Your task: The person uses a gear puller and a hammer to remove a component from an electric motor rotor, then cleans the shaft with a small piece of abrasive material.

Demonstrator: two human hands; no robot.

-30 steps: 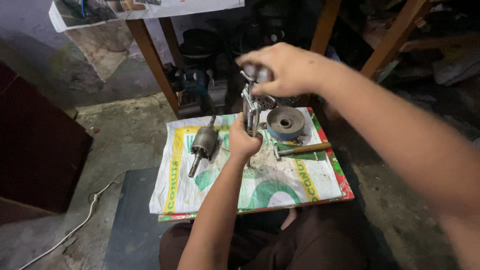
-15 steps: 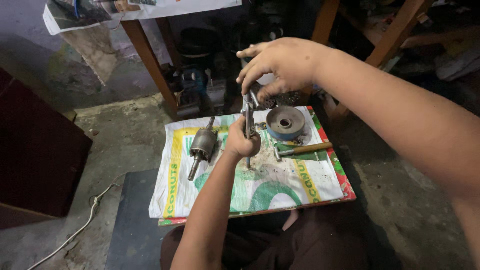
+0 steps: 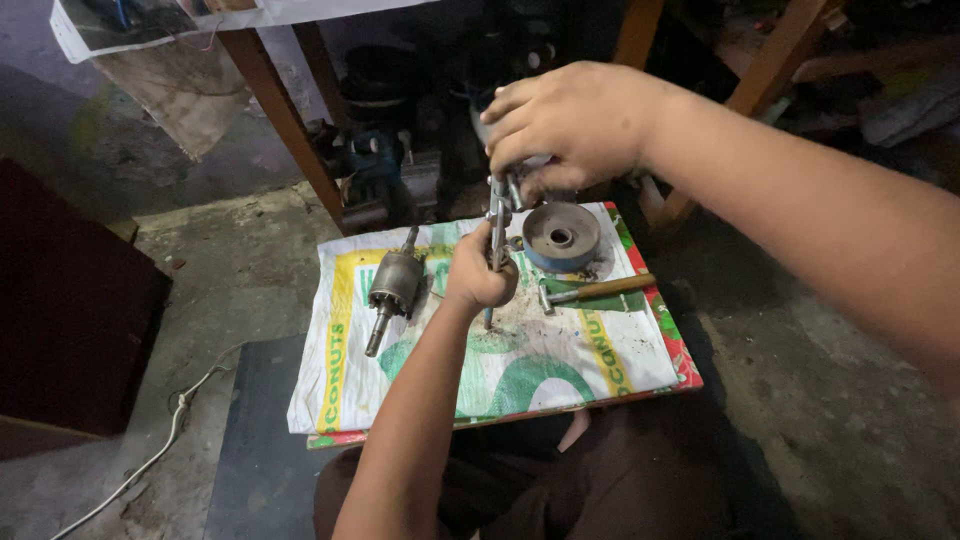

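Note:
My left hand (image 3: 478, 272) is closed around the lower part of an upright metal puller tool (image 3: 497, 228), whose tip rests on the printed woven sack (image 3: 520, 370) spread over a board. My right hand (image 3: 568, 122) grips the top of the same tool, fingers wrapped over its screw head. A motor rotor with a shaft (image 3: 392, 286) lies to the left of my left hand. A round grey metal housing with a blue rim (image 3: 561, 238) sits just right of the tool. A hammer with a wooden handle (image 3: 596, 290) lies below that housing.
Wooden table legs (image 3: 285, 115) and dark machine parts (image 3: 372, 170) stand beyond the sack. A white cable (image 3: 170, 430) trails over the concrete floor at left. A dark mat (image 3: 262, 450) lies under the board, and a dark panel (image 3: 60, 300) stands far left.
My right hand has come lower on the tool's top and its fingers have shifted round it. My left hand stays in its grip low on the tool.

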